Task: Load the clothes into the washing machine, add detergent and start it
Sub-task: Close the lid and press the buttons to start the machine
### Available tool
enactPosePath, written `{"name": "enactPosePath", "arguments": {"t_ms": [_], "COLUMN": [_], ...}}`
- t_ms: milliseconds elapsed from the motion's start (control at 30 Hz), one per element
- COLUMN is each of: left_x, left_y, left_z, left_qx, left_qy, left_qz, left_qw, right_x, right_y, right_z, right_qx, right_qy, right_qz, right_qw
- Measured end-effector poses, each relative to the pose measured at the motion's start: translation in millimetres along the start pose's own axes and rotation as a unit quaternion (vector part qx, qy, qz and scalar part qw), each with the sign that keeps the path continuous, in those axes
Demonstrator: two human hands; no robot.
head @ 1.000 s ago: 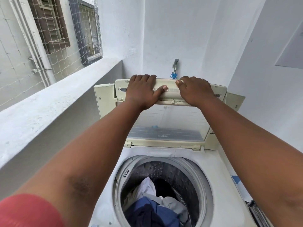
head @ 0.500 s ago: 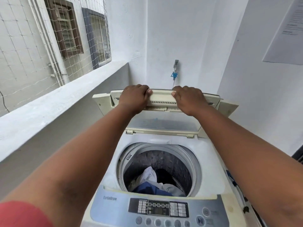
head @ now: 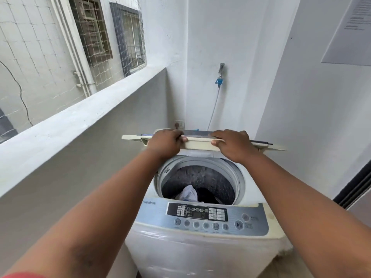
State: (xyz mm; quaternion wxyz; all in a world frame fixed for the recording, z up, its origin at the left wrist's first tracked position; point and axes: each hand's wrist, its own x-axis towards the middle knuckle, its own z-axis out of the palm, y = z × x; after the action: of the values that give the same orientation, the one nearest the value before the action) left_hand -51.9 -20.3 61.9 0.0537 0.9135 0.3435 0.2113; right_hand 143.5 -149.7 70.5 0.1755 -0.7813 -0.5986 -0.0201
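Head view: one white top-loading washing machine with a grey-blue control panel (head: 202, 243), lower centre of frame. One cream plastic hinged lid (head: 198, 145), seen nearly edge-on at mid-frame above the drum, long axis running left-right across the picture, front edge facing the camera. Two bare hands on it: left hand (head: 165, 144) curled over the lid's front edge left of centre, right hand (head: 232, 145) curled over the same edge right of centre, well apart from each other, thumbs under the lip. One round steel drum (head: 210, 177) open below, white and dark clothes (head: 189, 194) at its bottom. One row of round buttons under one display. One metal wall tap with blue fitting (head: 220, 77) upper centre. One white paper notice (head: 349, 31) upper right. Two netted windows (head: 112, 35) upper left.
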Motion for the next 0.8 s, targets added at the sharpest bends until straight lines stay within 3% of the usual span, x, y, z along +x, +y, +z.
{"name": "enactPosePath", "arguments": {"t_ms": [167, 267, 367, 533, 800], "left_x": [-33.7, -60.3, -75.9, -89.3, -102.4], "left_y": [-11.7, -11.4, -7.6, -13.8, -19.4], "left_z": [18.0, 30.2, 45.3, 75.3, 99.5], "left_qx": [-0.008, 0.051, 0.112, 0.128, 0.095], "left_qy": [-0.071, -0.119, -0.151, -0.207, -0.216], "left_qz": [0.038, 0.063, 0.058, 0.028, 0.014], "left_qw": [0.997, 0.99, 0.98, 0.97, 0.972], "right_x": [-39.1, -68.9, -82.0, -91.8, -96.0], "right_y": [0.6, -4.2, -4.5, 0.7, 2.7], "right_z": [34.7, 61.5, 82.5, 100.2, 114.4], "right_qx": [0.039, -0.002, -0.065, -0.052, 0.013], "right_qy": [-0.01, -0.051, -0.094, -0.171, -0.199], "right_qz": [-0.003, -0.022, -0.041, -0.02, 0.04], "right_qw": [0.999, 0.998, 0.993, 0.984, 0.979]}}
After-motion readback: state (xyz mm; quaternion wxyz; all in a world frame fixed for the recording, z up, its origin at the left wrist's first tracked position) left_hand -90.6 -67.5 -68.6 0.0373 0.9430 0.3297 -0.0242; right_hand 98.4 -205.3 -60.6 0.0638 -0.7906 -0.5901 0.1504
